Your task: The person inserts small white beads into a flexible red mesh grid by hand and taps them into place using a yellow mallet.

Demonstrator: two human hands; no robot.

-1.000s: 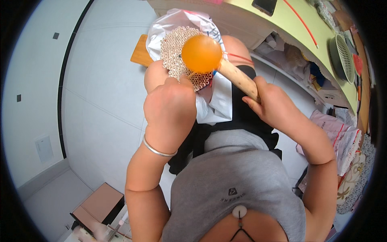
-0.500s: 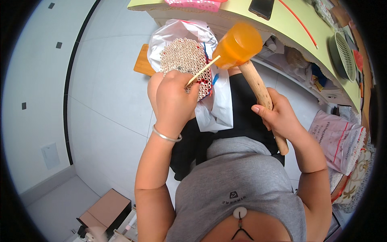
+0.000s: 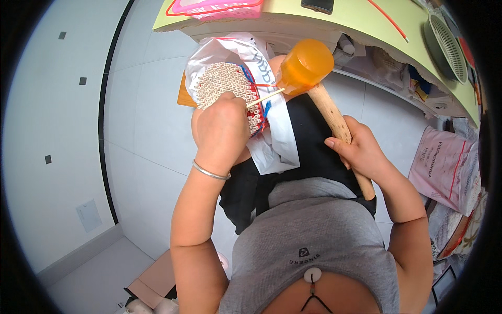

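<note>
My left hand is closed on a thin pale stick, which slants up to the right from my fist. Beneath and beyond that hand stands a dense bundle of narrow pale tubes, with red and blue string at its right side. A white plastic bag surrounds the bundle and drapes toward my lap. My right hand grips the wooden handle of a mallet. Its translucent orange head is close to the stick's far tip; whether they touch I cannot tell. My left fingertips are hidden.
A yellow-green counter with a rough edge curves along the far side, bearing a pink basket, a phone and a dark green colander. A wooden stool shows behind the bag. Pink-white sacks stand at right.
The view has shifted a little. The stick now slants less steeply, and my left hand sits slightly further left over the bundle. The mallet stays in my right hand near the stick's tip.
</note>
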